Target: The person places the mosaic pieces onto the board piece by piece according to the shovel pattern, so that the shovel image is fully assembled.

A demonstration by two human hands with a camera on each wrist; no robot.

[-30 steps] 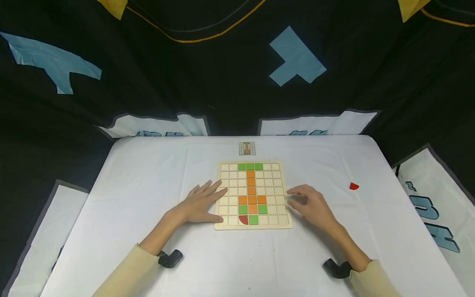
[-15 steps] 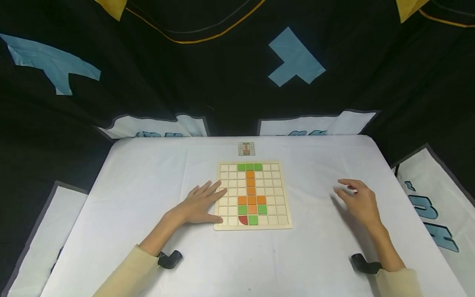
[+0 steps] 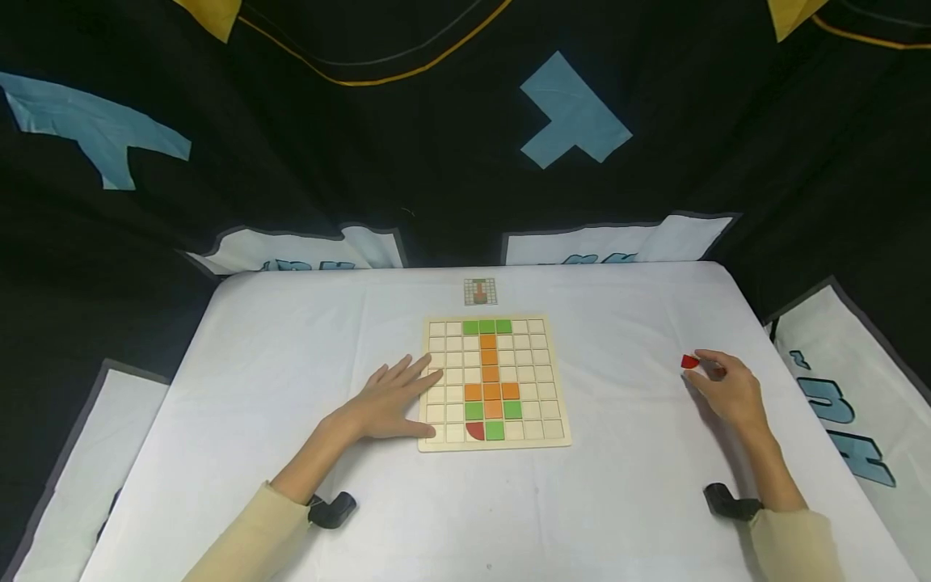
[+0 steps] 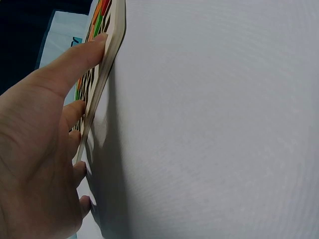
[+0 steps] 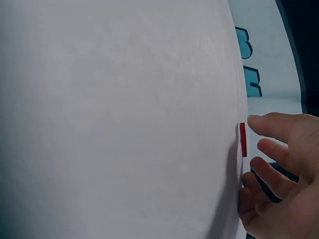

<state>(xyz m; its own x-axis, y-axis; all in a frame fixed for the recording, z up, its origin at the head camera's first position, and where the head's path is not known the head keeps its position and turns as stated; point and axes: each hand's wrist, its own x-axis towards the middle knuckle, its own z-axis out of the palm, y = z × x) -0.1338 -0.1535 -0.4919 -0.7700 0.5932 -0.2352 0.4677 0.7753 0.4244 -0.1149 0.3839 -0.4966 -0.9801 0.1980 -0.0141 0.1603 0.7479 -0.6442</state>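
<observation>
A square wooden grid board holds green square tiles, orange square tiles and one dark red quarter-round tile at its lower left. My left hand rests on the board's left edge with fingers spread. In the left wrist view, the thumb lies across the rim. Far to the right, a loose red quarter-round tile lies on the table. My right hand is beside it, thumb and index finger parted close around it. The right wrist view shows the tile edge-on, with a small gap to the fingers.
A small pattern card lies behind the board. White cloth covers the table, and a black curtain hangs behind it. Dark wrist-camera mounts sit under both wrists.
My right hand has moved away from the board's right edge, rightward to the loose red tile. The tile shows no clear movement on the table. The left hand stays on the board.
</observation>
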